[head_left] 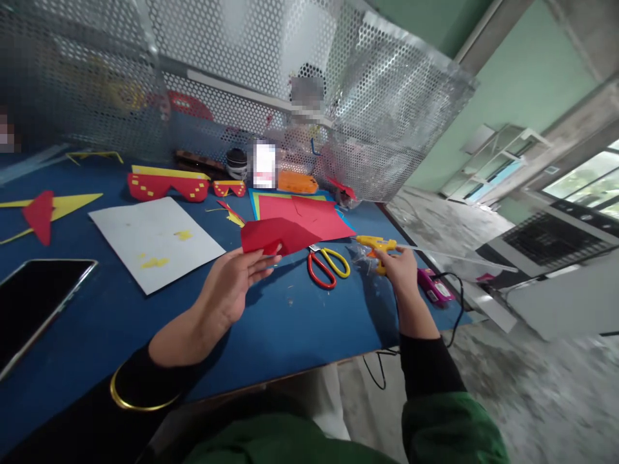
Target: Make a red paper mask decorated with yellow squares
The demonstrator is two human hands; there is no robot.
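My left hand pinches a folded piece of red paper by its lower left edge, a little above the blue table. In my right hand is a yellow hot glue gun, its nozzle pointing left toward the red paper; a long clear glue stick sticks out of its back. Between my hands lies a pair of scissors with one red and one yellow handle, the blades mostly hidden under the paper. Behind them rests a stack of coloured sheets, red on top.
On the table lie a white board with yellow smears, a phone, red and yellow paper glasses, a paper plane and an orange case. A purple box with a black cable sits at the right edge.
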